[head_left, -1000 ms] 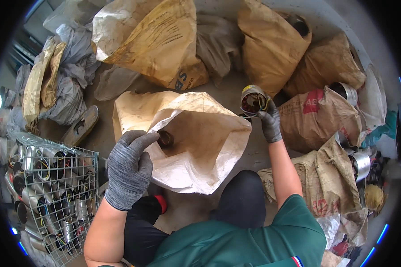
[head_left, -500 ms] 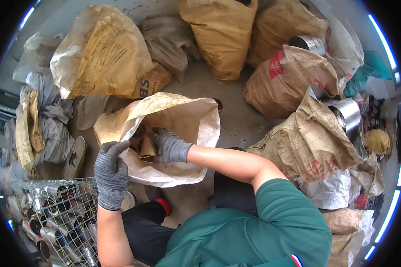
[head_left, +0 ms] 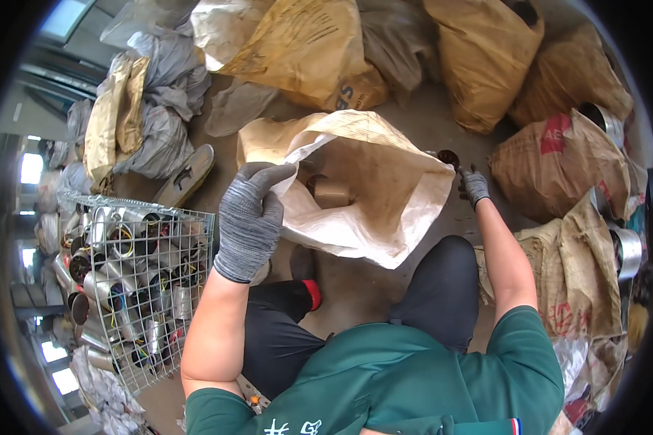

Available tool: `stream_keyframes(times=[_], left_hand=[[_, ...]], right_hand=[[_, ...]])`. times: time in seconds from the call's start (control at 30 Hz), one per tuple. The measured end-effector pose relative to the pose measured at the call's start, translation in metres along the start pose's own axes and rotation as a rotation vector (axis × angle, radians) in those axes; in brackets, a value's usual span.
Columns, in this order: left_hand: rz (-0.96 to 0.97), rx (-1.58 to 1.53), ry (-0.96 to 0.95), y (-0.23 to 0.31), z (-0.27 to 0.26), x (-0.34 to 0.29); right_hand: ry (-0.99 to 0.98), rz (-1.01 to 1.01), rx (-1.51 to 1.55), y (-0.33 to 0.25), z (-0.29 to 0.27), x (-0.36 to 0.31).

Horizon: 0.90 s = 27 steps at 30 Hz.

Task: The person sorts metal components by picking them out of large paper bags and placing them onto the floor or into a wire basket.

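Observation:
In front of me a large woven sack (head_left: 406, 217) gapes wide, brown outside with a pale lining. My left hand (head_left: 248, 221), in a grey knit glove, pinches the sack's left rim between thumb and fingers. Inside the sack lies a short brownish metal cylinder (head_left: 331, 193), with darker items partly hidden behind it. Beyond the right rim my gloved right hand (head_left: 474, 185) reaches out over the floor, fingers apart and nothing visible in them. Close to its fingertips is a dark round part (head_left: 448, 157), resting on the floor beside the sack.
A wire cage (head_left: 141, 297) full of metal cylinders with wires stands at left. Filled brown sacks (head_left: 486, 65) line the far side. More sacks (head_left: 559, 170) crowd the right, one with a shiny cylinder (head_left: 624, 250). Grey bags (head_left: 163, 138) lie far left.
My right hand has come out of the sack and moved right, beyond its rim. The left hand still grips the rim. The whole view has swung left, showing more of the cage.

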<state>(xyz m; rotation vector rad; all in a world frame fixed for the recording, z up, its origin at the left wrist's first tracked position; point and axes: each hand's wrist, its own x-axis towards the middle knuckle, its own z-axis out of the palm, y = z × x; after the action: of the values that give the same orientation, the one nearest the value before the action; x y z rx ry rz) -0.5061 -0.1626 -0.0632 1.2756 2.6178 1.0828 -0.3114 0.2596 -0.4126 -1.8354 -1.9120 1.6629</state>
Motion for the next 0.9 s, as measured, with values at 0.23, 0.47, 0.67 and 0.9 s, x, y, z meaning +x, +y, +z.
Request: stream_keyframes(times=[0.23, 0.47, 0.67, 0.9], left_hand=[[-0.287, -0.426, 0.129, 0.000, 0.010, -0.002], [-0.061, 0.010, -0.464, -0.009, 0.051, 0.015], [-0.308, 0.251, -0.603, -0.025, 0.063, -0.015], [-0.759, -0.057, -0.468, -0.040, 0.030, -0.054]], right_hand=[[-0.545, 0.381, 0.885, 0.041, 0.030, 0.113], [-0.067, -0.006, 0.072, 0.048, 0.009, 0.041], [0.078, 0.431, 0.638, 0.054, -0.025, -0.159], [0.361, 0.664, 0.691, -0.044, -0.135, -0.394]])
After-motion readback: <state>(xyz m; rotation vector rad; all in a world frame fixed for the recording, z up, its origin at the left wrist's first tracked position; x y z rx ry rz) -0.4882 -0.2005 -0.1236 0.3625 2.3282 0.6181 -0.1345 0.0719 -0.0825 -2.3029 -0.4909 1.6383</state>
